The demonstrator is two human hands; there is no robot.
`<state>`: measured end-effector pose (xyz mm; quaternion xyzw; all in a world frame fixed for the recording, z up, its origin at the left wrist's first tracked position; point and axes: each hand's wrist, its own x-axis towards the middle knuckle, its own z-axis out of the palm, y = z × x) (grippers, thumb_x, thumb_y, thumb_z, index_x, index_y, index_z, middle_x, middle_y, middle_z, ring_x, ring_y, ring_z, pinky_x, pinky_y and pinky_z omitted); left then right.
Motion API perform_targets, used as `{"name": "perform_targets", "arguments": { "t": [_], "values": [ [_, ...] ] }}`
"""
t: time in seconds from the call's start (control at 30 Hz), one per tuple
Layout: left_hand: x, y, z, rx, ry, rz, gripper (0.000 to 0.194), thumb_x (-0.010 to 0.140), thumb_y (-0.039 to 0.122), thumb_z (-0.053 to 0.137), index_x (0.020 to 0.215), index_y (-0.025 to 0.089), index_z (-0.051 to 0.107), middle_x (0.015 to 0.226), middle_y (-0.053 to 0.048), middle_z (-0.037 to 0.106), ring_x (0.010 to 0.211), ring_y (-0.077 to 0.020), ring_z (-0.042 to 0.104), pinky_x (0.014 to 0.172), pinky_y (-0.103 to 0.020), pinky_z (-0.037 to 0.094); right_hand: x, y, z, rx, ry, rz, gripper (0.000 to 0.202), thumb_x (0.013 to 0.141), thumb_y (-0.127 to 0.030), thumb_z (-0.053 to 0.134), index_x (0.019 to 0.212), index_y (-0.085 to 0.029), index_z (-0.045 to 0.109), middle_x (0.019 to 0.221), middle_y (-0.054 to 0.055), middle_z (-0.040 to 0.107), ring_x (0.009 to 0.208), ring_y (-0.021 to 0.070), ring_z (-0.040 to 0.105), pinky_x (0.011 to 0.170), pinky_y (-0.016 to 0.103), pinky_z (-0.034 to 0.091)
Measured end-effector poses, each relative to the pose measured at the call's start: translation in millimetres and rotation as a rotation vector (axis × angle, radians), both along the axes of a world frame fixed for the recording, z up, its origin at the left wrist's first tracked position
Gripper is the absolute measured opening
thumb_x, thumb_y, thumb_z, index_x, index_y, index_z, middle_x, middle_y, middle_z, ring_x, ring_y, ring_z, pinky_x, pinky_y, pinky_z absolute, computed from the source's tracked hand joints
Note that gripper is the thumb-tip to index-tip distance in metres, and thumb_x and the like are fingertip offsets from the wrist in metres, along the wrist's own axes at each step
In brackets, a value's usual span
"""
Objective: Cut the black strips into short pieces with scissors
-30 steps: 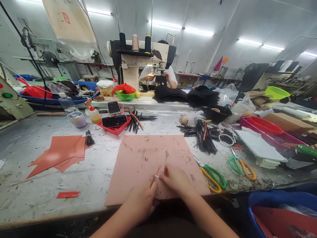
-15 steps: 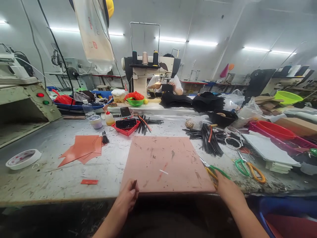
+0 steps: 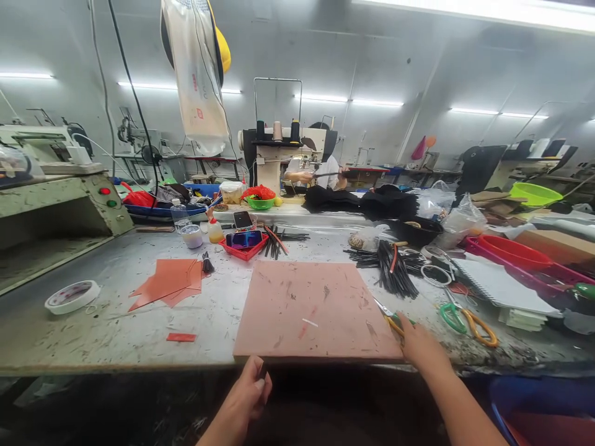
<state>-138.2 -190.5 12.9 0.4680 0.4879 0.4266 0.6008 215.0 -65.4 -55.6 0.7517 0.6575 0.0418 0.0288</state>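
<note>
My left hand (image 3: pixel 253 387) is closed with its fingers pinched on a small dark strip (image 3: pixel 263 370), just below the front edge of a pinkish-brown board (image 3: pixel 283 328). Most of the strip is hidden by my fingers. At the board's right edge, my right hand (image 3: pixel 423 347) is closed over the handles of a pair of scissors (image 3: pixel 389 317) with green and yellow grips. The scissors lie low over the table, blades pointing away to the left. A thin white strip (image 3: pixel 310 323) rests on the board.
Orange-red sheets (image 3: pixel 170 279), a red strip (image 3: pixel 181 337) and a tape roll (image 3: pixel 73 297) lie on the left. Black strips (image 3: pixel 395 272) form a bundle behind the board. Other scissors (image 3: pixel 469 322) and a notebook (image 3: pixel 497 279) are right. A co-worker (image 3: pixel 325 170) sits at a sewing machine (image 3: pixel 269 158).
My left hand has dropped from over the board's front edge to below it, still pinching the dark strip. My right hand now covers more of the scissors' handles. The view has tilted up.
</note>
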Motion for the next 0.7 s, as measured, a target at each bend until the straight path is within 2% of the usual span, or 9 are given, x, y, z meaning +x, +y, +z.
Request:
{"name": "perform_targets", "arguments": {
  "t": [0.17, 0.3, 0.53, 0.7],
  "values": [
    [5.1, -0.1, -0.2, 0.003, -0.005, -0.004, 0.031, 0.074, 0.048, 0.050, 0.066, 0.019, 0.041, 0.055, 0.008, 0.033, 0.044, -0.0054, 0.017, 0.043, -0.022, 0.009, 2.4, 4.4, -2.8, 0.008, 0.006, -0.006, 0.051, 0.082, -0.010, 0.045, 0.133, -0.011, 0.041, 0.092, 0.018, 0.063, 0.086, 0.0298, 0.062, 0.074, 0.036, 0.041],
    [8.0, 5.7, 0.7, -0.027, 0.011, -0.027, 0.028, 0.073, 0.046, 0.049, 0.068, 0.019, 0.041, 0.055, 0.008, 0.034, 0.046, -0.0060, 0.018, 0.044, -0.022, 0.010, 3.7, 2.6, -0.3, 0.001, 0.027, -0.018, 0.050, 0.082, -0.008, 0.041, 0.132, -0.013, 0.042, 0.093, 0.017, 0.063, 0.087, 0.0290, 0.062, 0.074, 0.035, 0.042],
    [10.4, 12.0, 2.9, -0.057, 0.034, -0.077, 0.025, 0.075, 0.042, 0.049, 0.066, 0.019, 0.042, 0.052, 0.008, 0.032, 0.043, -0.0059, 0.017, 0.042, -0.022, 0.009, 2.5, 0.9, 8.4, -0.020, 0.081, -0.007, 0.048, 0.082, -0.016, 0.045, 0.130, -0.013, 0.045, 0.094, 0.016, 0.063, 0.086, 0.0288, 0.061, 0.070, 0.035, 0.044],
    [10.8, 7.5, 1.9, -0.111, 0.096, -0.054, 0.032, 0.074, 0.050, 0.050, 0.067, 0.019, 0.043, 0.054, 0.008, 0.035, 0.045, -0.0062, 0.016, 0.043, -0.021, 0.009, -4.8, -2.8, 20.9, -0.001, 0.090, -0.070, 0.048, 0.081, -0.010, 0.043, 0.129, -0.010, 0.045, 0.099, 0.019, 0.061, 0.088, 0.0296, 0.059, 0.073, 0.037, 0.043]
  ]
}}
